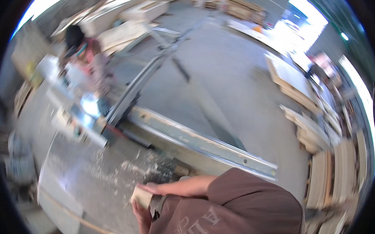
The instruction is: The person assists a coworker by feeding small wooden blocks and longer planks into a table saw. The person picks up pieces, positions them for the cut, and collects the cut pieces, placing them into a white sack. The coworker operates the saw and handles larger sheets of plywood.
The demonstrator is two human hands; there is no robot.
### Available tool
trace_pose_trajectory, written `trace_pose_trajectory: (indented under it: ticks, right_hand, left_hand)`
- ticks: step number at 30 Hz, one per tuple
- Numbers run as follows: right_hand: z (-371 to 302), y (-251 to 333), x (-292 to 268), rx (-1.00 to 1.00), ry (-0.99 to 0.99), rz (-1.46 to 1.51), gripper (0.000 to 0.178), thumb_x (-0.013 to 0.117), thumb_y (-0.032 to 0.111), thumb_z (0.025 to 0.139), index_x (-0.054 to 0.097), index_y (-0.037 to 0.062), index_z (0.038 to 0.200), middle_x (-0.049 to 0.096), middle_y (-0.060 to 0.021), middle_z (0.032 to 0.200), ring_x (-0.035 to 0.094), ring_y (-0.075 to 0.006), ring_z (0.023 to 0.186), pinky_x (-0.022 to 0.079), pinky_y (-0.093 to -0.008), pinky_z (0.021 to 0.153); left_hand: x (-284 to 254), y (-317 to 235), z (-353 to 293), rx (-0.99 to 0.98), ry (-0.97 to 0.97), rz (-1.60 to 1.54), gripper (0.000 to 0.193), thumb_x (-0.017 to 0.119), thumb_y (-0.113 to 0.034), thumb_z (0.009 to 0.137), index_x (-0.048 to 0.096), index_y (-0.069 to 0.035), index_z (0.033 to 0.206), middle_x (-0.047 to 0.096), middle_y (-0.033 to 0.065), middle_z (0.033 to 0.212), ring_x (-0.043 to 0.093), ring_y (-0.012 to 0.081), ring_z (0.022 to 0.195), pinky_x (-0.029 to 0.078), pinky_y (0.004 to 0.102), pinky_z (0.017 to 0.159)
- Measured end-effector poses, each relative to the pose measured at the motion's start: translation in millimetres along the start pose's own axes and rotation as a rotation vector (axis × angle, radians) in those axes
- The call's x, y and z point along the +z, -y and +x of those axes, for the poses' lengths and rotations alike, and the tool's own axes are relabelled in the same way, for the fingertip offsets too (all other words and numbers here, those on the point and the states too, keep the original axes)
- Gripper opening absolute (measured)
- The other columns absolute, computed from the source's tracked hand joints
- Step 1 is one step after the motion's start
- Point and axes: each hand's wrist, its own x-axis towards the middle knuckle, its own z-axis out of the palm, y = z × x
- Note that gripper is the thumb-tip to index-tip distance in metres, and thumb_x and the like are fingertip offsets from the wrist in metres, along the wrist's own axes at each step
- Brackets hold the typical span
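Note:
A small pale block that looks like wood (141, 197) is held close to my body, at the near edge of a grey machine table (73, 176). My left hand (140, 210) grips its lower left side, fingers wrapped round it. Across its upper edge lies my right hand (152, 188), closed against the block, with the forearm reaching in from the right. Motion blur softens the fingers. Pale chips and dust (143, 169) are scattered on the table just beyond my hands.
A long metal rail (205, 151) runs off to the right, joined to a sliding frame (140, 83). Another person (89, 62) stands across the table at the far left. Stacked boards (332, 173) lie at the right, and large panels (292, 77) farther back.

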Motion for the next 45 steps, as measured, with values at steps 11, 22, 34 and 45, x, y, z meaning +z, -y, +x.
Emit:
trace_pose_trajectory:
  ticks: [11, 22, 34, 45]
  right_hand:
    - [-1, 0, 7, -0.029, 0.071, 0.117, 0.071, 0.039, 0.065, 0.108, 0.073, 0.0034, 0.120, 0.073, -0.0041, 0.112, 0.065, -0.0137, 0.103, 0.047, -0.0316, 0.094]
    - [0, 4, 2, -0.088, 0.066, 0.028, 0.074, 0.035, 0.062, 0.110, 0.076, 0.0003, 0.116, 0.076, -0.0087, 0.107, 0.068, -0.0160, 0.098, 0.050, -0.0341, 0.091]
    - [11, -4, -5, -0.164, 0.067, -0.041, 0.072, 0.040, 0.061, 0.109, 0.076, -0.0015, 0.105, 0.076, -0.0081, 0.096, 0.067, -0.0169, 0.089, 0.051, -0.0366, 0.085]
    - [34, 92, -54, -0.696, -0.163, -1.634, 0.039, 0.064, 0.016, 0.093, 0.060, -0.0040, 0.126, 0.060, -0.0191, 0.129, 0.057, -0.0337, 0.124, 0.046, -0.0453, 0.103]
  left_hand:
    - [14, -35, -47, 0.387, -0.662, 0.465, 0.053, 0.070, -0.030, 0.095, 0.058, -0.001, 0.138, 0.066, 0.0112, 0.128, 0.062, 0.0206, 0.111, 0.048, 0.0352, 0.090]
    - [51, -9, -35, 0.275, -0.457, 0.355, 0.054, 0.079, -0.026, 0.094, 0.062, 0.008, 0.133, 0.073, 0.0140, 0.120, 0.069, 0.0176, 0.107, 0.055, 0.0338, 0.095]
    - [52, -17, -37, 0.248, -0.421, 0.353, 0.055, 0.079, -0.029, 0.094, 0.061, 0.008, 0.131, 0.072, 0.0144, 0.122, 0.069, 0.0183, 0.106, 0.055, 0.0338, 0.093]
    - [51, -15, -36, 0.221, -0.449, 0.340, 0.058, 0.079, -0.027, 0.094, 0.058, 0.009, 0.134, 0.070, 0.0170, 0.126, 0.068, 0.0207, 0.110, 0.056, 0.0362, 0.095]
